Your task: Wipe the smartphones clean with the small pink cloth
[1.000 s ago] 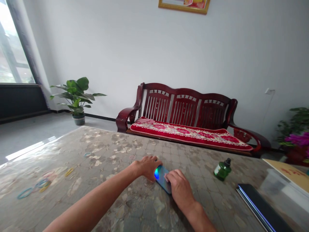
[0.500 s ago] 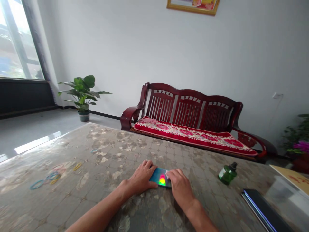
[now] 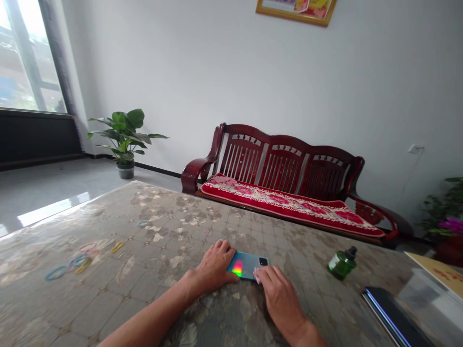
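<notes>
A phone (image 3: 248,265) with a shiny teal back lies flat and face down on the patterned table (image 3: 152,299); a rainbow glint shows on it. My left hand (image 3: 213,268) rests at its left end, fingers curled round the edge and holding it. My right hand (image 3: 278,295) presses a small white wad (image 3: 257,275), perhaps a wipe, on the phone's near right corner with pinched fingers.
A green bottle (image 3: 341,263) stands to the right. A dark flat device (image 3: 394,317) lies at the right edge beside a tan board (image 3: 439,270). Several coloured rubber bands (image 3: 77,260) are scattered at the left. A red wooden bench (image 3: 289,188) and potted plants (image 3: 125,137) stand behind.
The phone has turned from slanted to lying crosswise. My right hand slid toward the phone's right end, baring more of its back, and my left hand shifted to its left end.
</notes>
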A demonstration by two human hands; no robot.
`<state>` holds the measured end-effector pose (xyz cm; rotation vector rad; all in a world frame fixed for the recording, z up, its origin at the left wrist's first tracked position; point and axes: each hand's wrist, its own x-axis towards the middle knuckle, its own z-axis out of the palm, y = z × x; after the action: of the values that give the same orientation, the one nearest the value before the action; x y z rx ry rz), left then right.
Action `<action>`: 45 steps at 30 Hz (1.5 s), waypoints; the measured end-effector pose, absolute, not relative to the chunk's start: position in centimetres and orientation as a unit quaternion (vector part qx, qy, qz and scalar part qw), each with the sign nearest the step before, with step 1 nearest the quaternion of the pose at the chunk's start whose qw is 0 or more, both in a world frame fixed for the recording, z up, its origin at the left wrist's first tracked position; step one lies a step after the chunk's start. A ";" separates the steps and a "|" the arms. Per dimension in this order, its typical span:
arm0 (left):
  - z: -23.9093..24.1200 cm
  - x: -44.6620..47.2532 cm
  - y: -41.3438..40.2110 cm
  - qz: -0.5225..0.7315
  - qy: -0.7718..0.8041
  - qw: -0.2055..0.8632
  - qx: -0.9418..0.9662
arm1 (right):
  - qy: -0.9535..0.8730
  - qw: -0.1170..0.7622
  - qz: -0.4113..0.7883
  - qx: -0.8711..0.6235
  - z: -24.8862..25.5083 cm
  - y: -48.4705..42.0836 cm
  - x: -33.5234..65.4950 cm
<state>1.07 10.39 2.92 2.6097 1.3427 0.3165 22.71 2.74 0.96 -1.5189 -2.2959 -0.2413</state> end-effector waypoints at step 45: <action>3.4 1.4 9.8 0.126 0.472 0.112 0.865 | -0.786 0.190 -0.074 -0.584 1.7 5.0 20.5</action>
<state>1.38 9.83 3.37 2.5401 1.3872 0.3685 20.51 5.03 1.72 -1.6399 -2.2087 -0.2074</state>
